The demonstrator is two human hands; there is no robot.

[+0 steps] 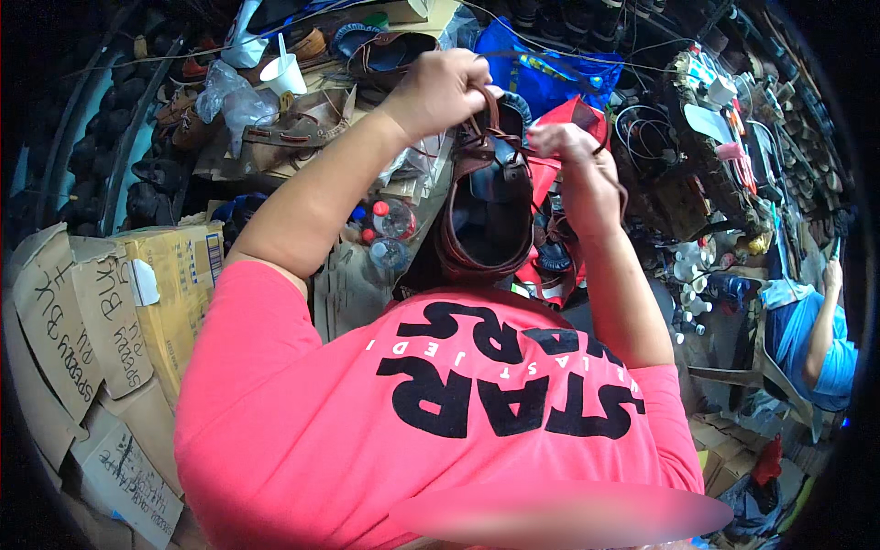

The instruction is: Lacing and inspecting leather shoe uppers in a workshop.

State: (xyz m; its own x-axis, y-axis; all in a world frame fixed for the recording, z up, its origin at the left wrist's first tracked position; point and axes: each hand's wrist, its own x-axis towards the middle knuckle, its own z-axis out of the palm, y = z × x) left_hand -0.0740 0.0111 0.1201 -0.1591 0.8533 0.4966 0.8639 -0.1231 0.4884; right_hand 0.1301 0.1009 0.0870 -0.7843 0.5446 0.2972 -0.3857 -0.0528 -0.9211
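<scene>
1. Nearest the camera, a bright pink T-shirt [431,431] with black lettering fills the lower middle of the view; the brown shoe sits just above its collar edge.
2. Far left of the shoe, stacked cardboard boxes [101,330] carry handwritten marks, with a yellowish carton among them.
3. Up and left of the shoe, a white paper cup [284,75] stands among crumpled clear plastic bags [229,96] and loose brown leather pieces.
4. Just left of the shoe, small clear bottles with red caps [385,225] lie in the clutter below the raised forearm.
5. At the shoe's upper end, the left hand [440,92] is closed, its fingers curled tightly around a brown leather lace or strap.
6. Centre: the brown leather shoe [486,215] is held up in the air in front of the chest, opening facing the camera, dark lining visible inside, heel end toward the shirt.
7. Touching the shoe's upper right side, the right hand [577,170] is closed, fingertips pinched on the lacing at the shoe's top edge.
8. Behind the shoe, a blue bag [550,73] and a red one [573,115] lie on the cluttered worktop.
9. Far right of the shoe, another person in a blue shirt [811,339] sits with one arm raised.
</scene>
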